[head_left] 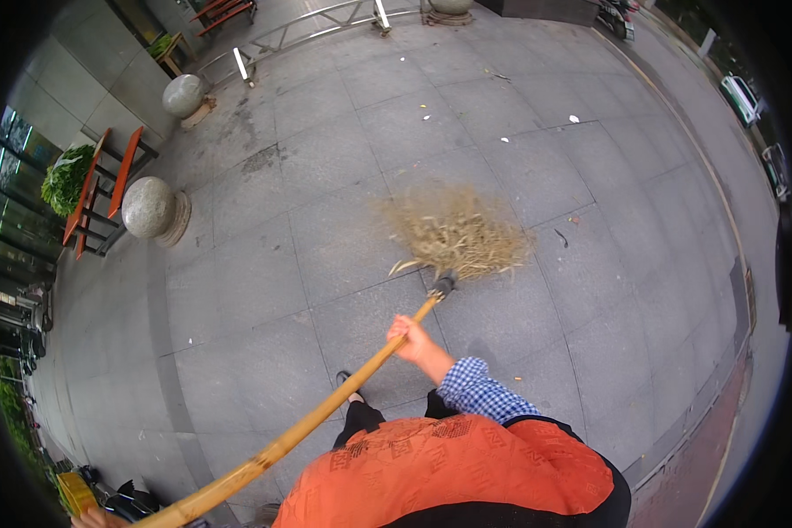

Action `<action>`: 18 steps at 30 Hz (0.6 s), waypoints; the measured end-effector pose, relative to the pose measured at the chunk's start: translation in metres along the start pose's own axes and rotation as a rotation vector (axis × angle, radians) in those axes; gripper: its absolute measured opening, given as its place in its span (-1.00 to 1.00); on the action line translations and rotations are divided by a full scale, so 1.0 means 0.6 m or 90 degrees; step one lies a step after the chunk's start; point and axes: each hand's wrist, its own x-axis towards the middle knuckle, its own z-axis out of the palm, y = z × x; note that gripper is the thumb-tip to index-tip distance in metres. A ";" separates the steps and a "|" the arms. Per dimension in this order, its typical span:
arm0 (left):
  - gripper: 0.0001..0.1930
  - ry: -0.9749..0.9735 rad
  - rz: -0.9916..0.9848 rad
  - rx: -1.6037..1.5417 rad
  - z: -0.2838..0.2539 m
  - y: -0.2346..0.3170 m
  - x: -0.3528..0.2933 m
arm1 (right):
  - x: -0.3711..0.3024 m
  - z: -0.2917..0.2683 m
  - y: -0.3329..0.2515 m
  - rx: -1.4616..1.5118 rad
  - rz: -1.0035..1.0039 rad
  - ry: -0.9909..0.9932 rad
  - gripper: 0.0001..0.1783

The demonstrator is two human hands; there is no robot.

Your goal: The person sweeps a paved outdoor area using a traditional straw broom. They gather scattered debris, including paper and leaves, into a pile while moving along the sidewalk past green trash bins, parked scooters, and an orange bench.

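A long broom with a yellow bamboo handle (282, 443) runs from the lower left toward the middle of the view. Its bushy straw head (459, 233) is spread on the paving and looks blurred; a dark binding joins it to the pole. My right hand (407, 338), below a blue checked sleeve, is closed round the handle not far from the binding. Down at the lower left rim, part of my left hand (99, 519) shows against the upper end of the handle, its fingers wrapped there and mostly cut off by the edge.
Grey paving (352, 229) carries scattered litter, including a white scrap (574, 119) and a dark leaf (561, 238). Stone balls (149, 208) and red benches (125, 172) line the left. A metal barrier (312, 31) stands far off; a kerb and road with vehicles lie right.
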 end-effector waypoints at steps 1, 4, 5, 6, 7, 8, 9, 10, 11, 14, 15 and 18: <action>-0.70 -0.060 -0.057 -0.113 0.026 -0.011 -0.027 | -0.021 -0.014 -0.071 0.031 -0.059 -0.030 -0.72; -0.73 -0.108 -0.178 -0.348 0.140 -0.073 -0.128 | -0.126 -0.066 -0.295 0.043 -0.204 -0.070 -0.69; -0.82 -0.098 -0.302 -0.407 0.192 -0.087 -0.167 | -0.175 -0.085 -0.369 0.047 -0.324 0.005 -0.68; -0.81 -0.166 -0.441 -0.425 0.244 -0.095 -0.205 | -0.217 -0.083 -0.422 0.089 -0.405 0.120 -0.66; -0.82 -0.205 -0.505 -0.409 0.284 -0.111 -0.240 | -0.258 -0.077 -0.466 0.108 -0.489 0.233 -0.64; -0.81 -0.239 -0.566 -0.388 0.305 -0.127 -0.264 | -0.289 -0.075 -0.495 0.118 -0.538 0.208 -0.63; -0.81 -0.195 -0.603 -0.397 0.313 -0.145 -0.273 | -0.319 -0.083 -0.511 0.137 -0.590 0.184 -0.62; -0.80 -0.145 -0.634 -0.403 0.315 -0.162 -0.273 | -0.335 -0.072 -0.516 0.143 -0.600 0.172 -0.62; -0.79 -0.101 -0.667 -0.411 0.315 -0.173 -0.265 | -0.339 -0.056 -0.522 0.140 -0.594 0.169 -0.61; -0.77 -0.057 -0.585 -0.410 0.269 -0.169 -0.224 | -0.311 0.036 -0.502 0.103 -0.532 0.098 -0.59; -0.78 -0.027 -0.542 -0.391 0.248 -0.154 -0.211 | -0.289 0.084 -0.485 0.084 -0.506 0.063 -0.59; -0.76 0.136 -0.414 -0.284 0.188 -0.083 -0.168 | -0.186 0.215 -0.410 0.027 -0.361 -0.032 -0.62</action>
